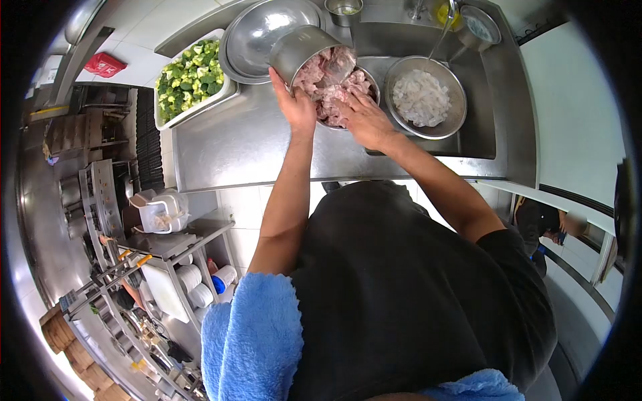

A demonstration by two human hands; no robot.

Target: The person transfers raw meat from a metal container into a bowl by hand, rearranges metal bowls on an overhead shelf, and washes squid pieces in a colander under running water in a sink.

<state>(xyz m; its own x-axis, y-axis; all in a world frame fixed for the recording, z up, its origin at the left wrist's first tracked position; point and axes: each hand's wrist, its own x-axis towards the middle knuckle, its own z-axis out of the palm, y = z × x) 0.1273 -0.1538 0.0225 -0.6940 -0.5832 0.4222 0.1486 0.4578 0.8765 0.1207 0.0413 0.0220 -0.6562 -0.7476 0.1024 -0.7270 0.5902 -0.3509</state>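
Currently, a metal pot (294, 52) is held tipped on its side by the left hand (294, 103), palm and fingers laid against the wall near the rim. How far the fingers are wrapped underneath can't be told. The pot's mouth is turned toward the right hand, and pale pink raw meat (328, 107) is seen both inside the mouth and heaped in a metal bowl (376, 87) below it. The meat is touched by the right hand (368, 123), fingers extended and spread over the heap, back of the hand up; no clenched grip is seen there.

The meat bowl is set at the left edge of the sink (478, 137); its base is hidden. Just to its right, a round metal basin (460, 110) filled with whitish translucent pieces (421, 98) is placed in the sink, under the faucet (450, 15).

To the left, large metal bowls (264, 27) are stacked behind the pot on the steel counter (241, 150). Farther left, cut broccoli (190, 77) is piled in a white tray (194, 118). A small metal pot (345, 12) is parked along the back edge.
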